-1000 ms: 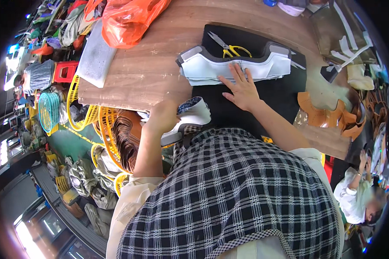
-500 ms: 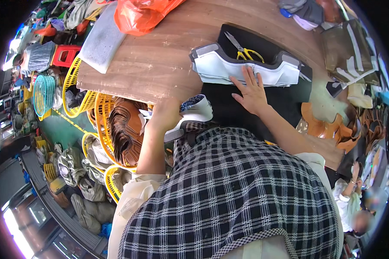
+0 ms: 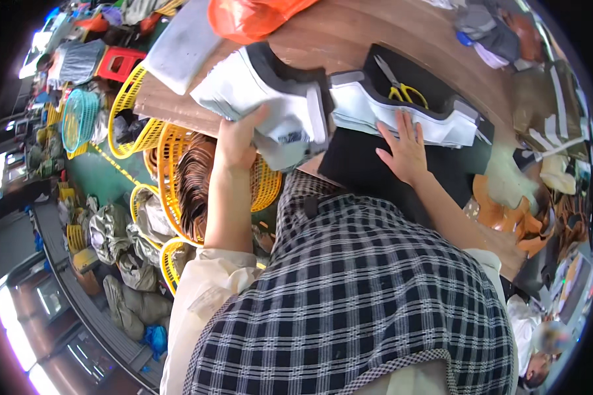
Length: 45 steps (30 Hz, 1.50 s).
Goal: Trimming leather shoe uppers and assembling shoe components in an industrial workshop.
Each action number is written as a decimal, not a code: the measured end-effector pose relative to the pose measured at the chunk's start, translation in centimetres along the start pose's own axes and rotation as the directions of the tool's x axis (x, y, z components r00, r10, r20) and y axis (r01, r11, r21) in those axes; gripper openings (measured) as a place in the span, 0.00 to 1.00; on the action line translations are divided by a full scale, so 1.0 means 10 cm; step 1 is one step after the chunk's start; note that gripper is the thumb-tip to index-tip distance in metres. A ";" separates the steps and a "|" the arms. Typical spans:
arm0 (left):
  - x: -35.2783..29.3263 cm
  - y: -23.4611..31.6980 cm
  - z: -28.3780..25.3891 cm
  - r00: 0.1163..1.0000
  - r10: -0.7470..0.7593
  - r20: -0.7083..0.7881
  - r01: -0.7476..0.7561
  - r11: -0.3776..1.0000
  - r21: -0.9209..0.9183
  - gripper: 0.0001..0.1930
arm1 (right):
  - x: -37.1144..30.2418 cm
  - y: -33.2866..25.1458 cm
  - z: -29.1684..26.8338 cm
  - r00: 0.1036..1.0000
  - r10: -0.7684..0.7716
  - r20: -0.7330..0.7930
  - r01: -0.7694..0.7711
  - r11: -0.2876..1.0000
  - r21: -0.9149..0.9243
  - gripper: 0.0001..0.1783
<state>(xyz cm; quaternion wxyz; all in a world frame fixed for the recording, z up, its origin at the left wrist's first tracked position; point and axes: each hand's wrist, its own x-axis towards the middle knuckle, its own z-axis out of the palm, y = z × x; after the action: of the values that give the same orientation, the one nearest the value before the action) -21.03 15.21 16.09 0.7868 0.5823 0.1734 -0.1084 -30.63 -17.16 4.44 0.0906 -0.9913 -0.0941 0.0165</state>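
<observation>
Checked fabric of the person's garment (image 3: 362,296) fills the near foreground, with both forearms reaching up from it toward the wooden table (image 3: 349,39). The left hand (image 3: 238,137) has its grip clenched on a stack of white and dark grey cut fabric pieces (image 3: 270,99), held tilted above the near left edge of the table. The right hand (image 3: 405,146) lies flat with fingers spread and its grip released, pressing on a black sheet (image 3: 356,164) at the table's near edge, its fingertips touching a second stack of white pieces (image 3: 402,115).

Left of the person, below the table edge, yellow plastic baskets (image 3: 171,171) stand close together; the nearest holds a bundle of brown strips (image 3: 194,184), and another nearer the table holds dark material that I cannot tell apart. Grey sacks (image 3: 112,230) lie on the floor beside them.

Beyond the right hand, yellow-handled scissors (image 3: 402,92) lie on a black tray-like piece (image 3: 408,76) resting on the second stack. To the right, orange-brown leather pieces (image 3: 501,210) sit at the table's edge.

Farther off, an orange plastic bag (image 3: 250,16) lies on the table, a grey slab (image 3: 178,49) beside it. A red stool (image 3: 115,62) and a teal basket (image 3: 79,118) stand on the floor at far left.
</observation>
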 end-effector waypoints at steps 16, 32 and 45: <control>-0.27 0.48 0.41 0.982 -0.173 0.081 0.191 0.876 -0.443 0.19 | -0.01 0.01 0.01 1.000 -0.015 -0.018 0.015 0.999 -0.033 0.35; -0.31 0.58 0.36 0.943 -0.207 0.260 0.319 0.782 -0.535 0.18 | -0.03 0.03 0.02 0.999 -0.019 -0.030 0.019 1.000 0.000 0.34; -0.25 0.54 0.27 0.908 -0.148 0.392 0.363 0.747 -0.557 0.16 | -0.02 0.00 0.01 1.000 -0.002 -0.010 0.002 1.000 -0.007 0.34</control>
<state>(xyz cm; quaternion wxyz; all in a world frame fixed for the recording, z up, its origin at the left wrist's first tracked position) -20.92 14.16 22.52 0.9279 0.2367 0.1471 -0.2476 -30.81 -17.19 4.34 0.0877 -0.9916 -0.0949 0.0110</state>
